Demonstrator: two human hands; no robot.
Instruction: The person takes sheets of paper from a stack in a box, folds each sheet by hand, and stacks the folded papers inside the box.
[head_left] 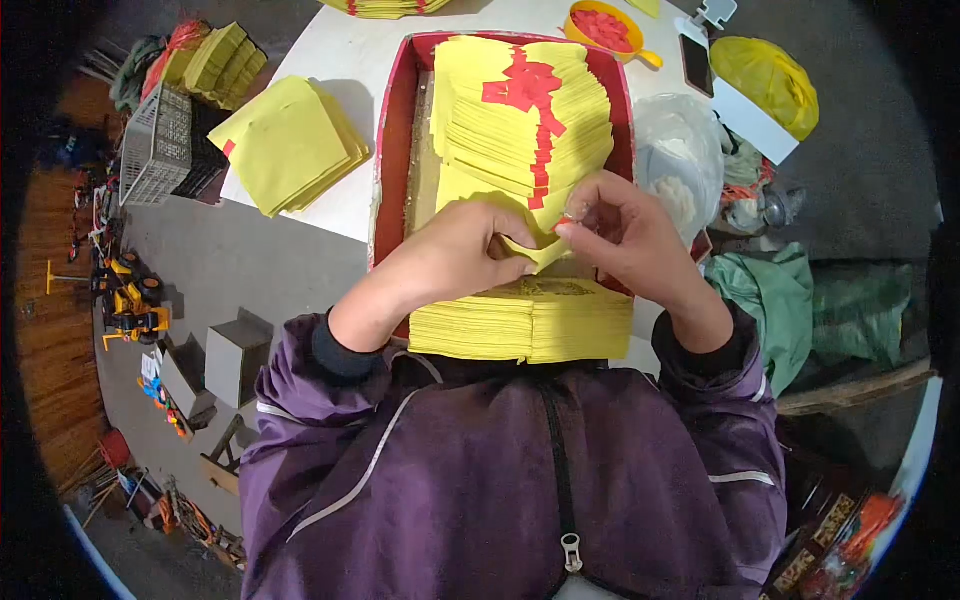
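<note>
Both of my hands meet over a red tray (391, 150) full of yellow paper. My left hand (450, 255) pinches a folded yellow sheet (540, 250) from the left. My right hand (615, 230) grips the same sheet from the right, with a small red slip at its fingertips. Behind the hands lies a fanned stack of yellow sheets (500, 110) with red strips (528, 90) stuck on them. A thick pile of plain yellow sheets (520, 325) sits at the tray's near edge, against my purple jacket.
A loose stack of yellow paper (290, 145) lies on the white table (350, 60) left of the tray. An orange bowl of red slips (603, 28), a phone (696, 65), a yellow bag (765, 75) and a clear plastic bag (680, 160) sit to the right. Crates and toys are on the floor at left.
</note>
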